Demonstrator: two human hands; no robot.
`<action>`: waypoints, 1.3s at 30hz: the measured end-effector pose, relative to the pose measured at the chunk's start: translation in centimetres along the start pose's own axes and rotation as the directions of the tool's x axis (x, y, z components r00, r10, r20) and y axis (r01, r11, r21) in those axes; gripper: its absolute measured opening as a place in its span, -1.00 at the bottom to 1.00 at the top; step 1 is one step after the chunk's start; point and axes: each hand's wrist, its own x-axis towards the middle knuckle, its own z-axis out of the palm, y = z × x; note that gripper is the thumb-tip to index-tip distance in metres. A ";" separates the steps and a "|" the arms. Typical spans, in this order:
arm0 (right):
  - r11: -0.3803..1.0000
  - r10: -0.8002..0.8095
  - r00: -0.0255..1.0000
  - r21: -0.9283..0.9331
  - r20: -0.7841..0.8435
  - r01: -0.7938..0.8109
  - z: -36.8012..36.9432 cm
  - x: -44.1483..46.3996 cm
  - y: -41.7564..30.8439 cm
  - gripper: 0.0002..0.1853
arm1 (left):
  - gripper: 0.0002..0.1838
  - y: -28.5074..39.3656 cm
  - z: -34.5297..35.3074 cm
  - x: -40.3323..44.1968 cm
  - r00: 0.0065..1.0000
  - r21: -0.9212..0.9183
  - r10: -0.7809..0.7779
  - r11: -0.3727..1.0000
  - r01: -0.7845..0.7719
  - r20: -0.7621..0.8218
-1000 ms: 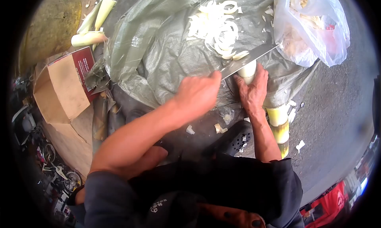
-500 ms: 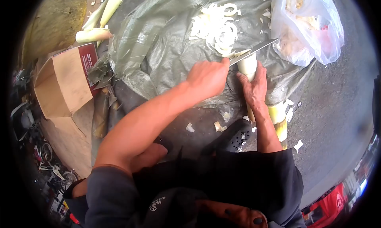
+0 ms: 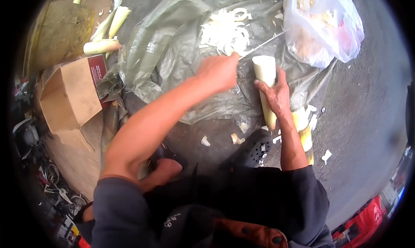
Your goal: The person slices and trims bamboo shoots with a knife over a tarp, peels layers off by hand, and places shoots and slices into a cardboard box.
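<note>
My left hand (image 3: 218,73) is closed around the handle of a knife (image 3: 263,44). Its blade appears almost edge-on, pointing up and right, beyond the cut top of a peeled bamboo shoot (image 3: 264,71). My right hand (image 3: 276,94) wraps that pale shoot from the right side, thumb across its front. The shoot stands tilted, its pale yellow lower end near my shoe. A heap of white shoot rings and slices (image 3: 227,30) lies on the grey woven plastic sheet (image 3: 168,45), just past my left hand.
A translucent plastic bag (image 3: 298,45) with pale pieces stands at the upper right. Yellow-green shoot sections (image 3: 304,135) lie beside my right forearm. Left are an opened cardboard box (image 3: 80,92) and several shoots (image 3: 101,46). My black shoe (image 3: 257,148) is close below, among scattered scraps.
The knife has come off the top of the shoot and moved up and left with my left hand. The shoot's cut face now shows. My right hand keeps its hold.
</note>
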 end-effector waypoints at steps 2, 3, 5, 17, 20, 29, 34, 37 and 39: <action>0.977 -0.095 0.995 -0.193 -0.030 0.088 0.5 0.4 1.3 -0.05 | -0.78 -1.2 -0.2 -2.7 0.996 0.046 0.058 0.997 -0.055 -0.072; 0.947 -0.151 0.988 -0.291 -0.032 0.135 1.0 0.7 2.0 -0.04 | -0.79 -1.6 -0.6 -4.2 0.996 0.031 0.065 0.998 -0.063 -0.055; 0.958 -0.164 0.982 -0.253 -0.091 0.137 2.3 0.6 2.0 -0.01 | -0.81 -2.2 -1.0 -7.6 0.995 0.025 0.087 0.996 -0.086 -0.055; 0.871 -0.230 0.967 -0.466 -0.108 0.156 2.9 0.3 0.9 -0.13 | -0.80 -1.8 1.7 -9.7 0.995 0.046 0.081 0.996 -0.078 -0.054; 0.872 -0.253 0.959 -0.459 -0.132 0.167 3.1 0.4 0.8 -0.13 | -0.79 -1.5 3.2 -7.0 0.993 0.006 0.082 0.997 -0.082 -0.079; 0.884 -0.248 0.961 -0.434 -0.120 0.174 2.6 0.6 0.6 -0.16 | -0.80 0.4 3.2 -2.0 0.998 -0.021 0.050 0.998 -0.051 -0.038; 0.891 -0.260 0.960 -0.409 -0.101 0.198 2.4 0.9 1.6 -0.14 | -0.77 1.2 3.6 -0.6 0.997 -0.019 0.054 0.998 -0.056 -0.063; 0.905 -0.265 0.960 -0.366 -0.084 0.218 1.7 1.3 1.7 -0.13 | -0.73 1.6 3.8 1.2 0.988 0.003 0.102 0.995 -0.102 -0.116; 0.910 -0.257 0.962 -0.359 -0.093 0.208 1.8 1.1 1.8 -0.13 | -0.73 1.1 3.5 1.9 0.991 -0.007 0.085 0.996 -0.087 -0.100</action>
